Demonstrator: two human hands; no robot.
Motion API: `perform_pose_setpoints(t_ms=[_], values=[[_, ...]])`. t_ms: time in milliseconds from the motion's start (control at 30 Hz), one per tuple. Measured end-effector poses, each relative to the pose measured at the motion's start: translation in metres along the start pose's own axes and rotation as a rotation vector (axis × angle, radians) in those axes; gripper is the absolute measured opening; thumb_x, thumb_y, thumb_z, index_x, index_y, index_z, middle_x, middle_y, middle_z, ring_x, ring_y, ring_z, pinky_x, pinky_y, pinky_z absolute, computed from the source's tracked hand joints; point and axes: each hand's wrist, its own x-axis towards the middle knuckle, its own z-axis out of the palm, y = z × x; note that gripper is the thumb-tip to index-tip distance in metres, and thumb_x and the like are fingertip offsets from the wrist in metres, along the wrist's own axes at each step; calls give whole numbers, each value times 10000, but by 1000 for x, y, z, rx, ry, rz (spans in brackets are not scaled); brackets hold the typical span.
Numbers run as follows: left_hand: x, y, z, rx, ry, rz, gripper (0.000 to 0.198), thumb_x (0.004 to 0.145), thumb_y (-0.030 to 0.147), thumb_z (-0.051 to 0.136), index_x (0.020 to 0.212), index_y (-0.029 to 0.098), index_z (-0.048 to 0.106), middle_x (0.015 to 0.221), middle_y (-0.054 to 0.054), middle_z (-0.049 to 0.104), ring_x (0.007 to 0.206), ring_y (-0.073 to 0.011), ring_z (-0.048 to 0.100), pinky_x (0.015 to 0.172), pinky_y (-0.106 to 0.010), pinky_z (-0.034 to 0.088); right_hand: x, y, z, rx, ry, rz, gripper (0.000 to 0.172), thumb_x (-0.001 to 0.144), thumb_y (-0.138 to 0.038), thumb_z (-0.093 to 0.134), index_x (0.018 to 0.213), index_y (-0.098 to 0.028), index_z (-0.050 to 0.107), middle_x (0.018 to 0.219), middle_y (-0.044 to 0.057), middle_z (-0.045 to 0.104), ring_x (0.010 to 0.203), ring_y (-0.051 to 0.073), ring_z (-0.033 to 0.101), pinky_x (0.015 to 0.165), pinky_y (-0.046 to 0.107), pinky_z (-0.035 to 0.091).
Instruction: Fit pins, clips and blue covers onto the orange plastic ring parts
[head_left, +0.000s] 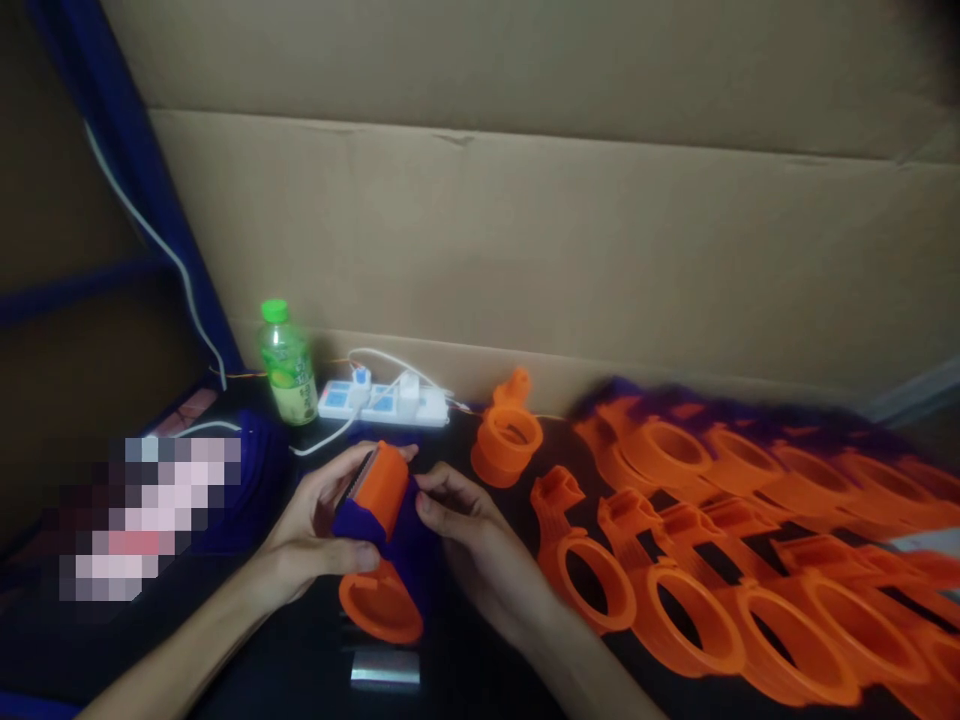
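My left hand (311,530) is wrapped round an orange-and-purple tape dispenser (381,490), thumb across its near side. A dark serrated edge (358,478) runs along the dispenser's upper left. At its right side, my right hand (469,515) has thumb and fingertips pinched on the purple part; what lies between them is partly hidden. Below the hands, an orange ring (382,605) shows at the dispenser's lower end; I cannot tell whether it is attached. Close to the ring, a short silvery piece (385,670) lies on the dark table.
Several orange dispenser bodies with round rings (690,620) lie in rows at the right. Another orange piece (506,440) stands near the cardboard wall (525,240). A white power strip (386,400) with plugs and cords and a green-capped bottle (289,370) are at the back left.
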Motion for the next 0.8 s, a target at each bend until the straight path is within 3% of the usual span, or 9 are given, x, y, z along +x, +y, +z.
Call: perform_pose_setpoints(t_ms=[100, 200, 300, 367, 467, 567, 700, 800], values=[[1, 0, 5, -18, 50, -12, 664, 688, 232, 828, 1323, 227, 635, 1384, -118, 607, 1310, -375, 507, 1075, -424, 426, -1, -6, -1, -237, 52, -87, 158, 855, -359, 716, 902, -210, 697, 885, -1, 614, 813, 122, 547, 770, 255, 434], [3, -5, 8, -37, 238, -28, 555, 743, 206, 808, 1273, 240, 645, 1293, -92, 666, 1197, -301, 609, 998, -353, 492, -6, -9, 1, -697, 233, -367, 247, 927, -378, 614, 1128, -263, 702, 1094, 41, 609, 994, 174, 577, 898, 319, 464], [6, -12, 11, -79, 387, -52, 397, 802, 225, 778, 1178, 240, 652, 1193, -64, 705, 1103, -246, 662, 952, -330, 521, -19, 1, 10, -1154, 245, -569, 618, 878, -466, 659, 1442, -286, 483, 1318, 92, 522, 1185, 253, 526, 1006, 414, 469], [8, -16, 14, -128, 385, -71, 320, 828, 241, 760, 1127, 238, 646, 1190, -62, 703, 1136, -255, 650, 972, -372, 519, -29, 11, 14, -1427, 197, -626, 889, 791, -465, 750, 1541, -250, 326, 1384, 132, 481, 1232, 318, 491, 1028, 491, 464], [7, -17, 19, -181, 305, -83, 370, 818, 243, 771, 1158, 264, 626, 1274, -70, 664, 1274, -292, 562, 1017, -443, 495, -41, 13, 9, -1632, 247, -681, 895, 806, -287, 712, 1569, -230, 247, 1395, 141, 470, 1235, 318, 488, 1022, 490, 479], [8, -14, 21, -201, 229, -33, 502, 821, 277, 767, 1287, 285, 580, 1380, -99, 597, 1393, -326, 431, 1058, -511, 457, -49, -20, -18, -1651, 388, -655, 789, 865, -307, 625, 1562, -238, 261, 1395, 127, 459, 1246, 288, 498, 1001, 434, 506], [10, -8, 19, -210, 219, -31, 400, 934, 297, 617, 1328, 257, 558, 1369, -133, 603, 1377, -352, 448, 1049, -591, 445, -49, -91, -80, -1792, 710, -569, 743, 867, -457, 611, 1519, -193, 373, 1316, 169, 504, 1239, 366, 482, 981, 515, 480], [12, -8, 16, -197, 220, -60, 356, 955, 283, 573, 1309, 242, 568, 1335, -138, 624, 1340, -362, 487, 1013, -594, 472, -34, -124, -130, -1933, 739, -341, 781, 821, -530, 635, 1478, -154, 442, 1258, 193, 538, 1196, 399, 493, 949, 524, 474]])
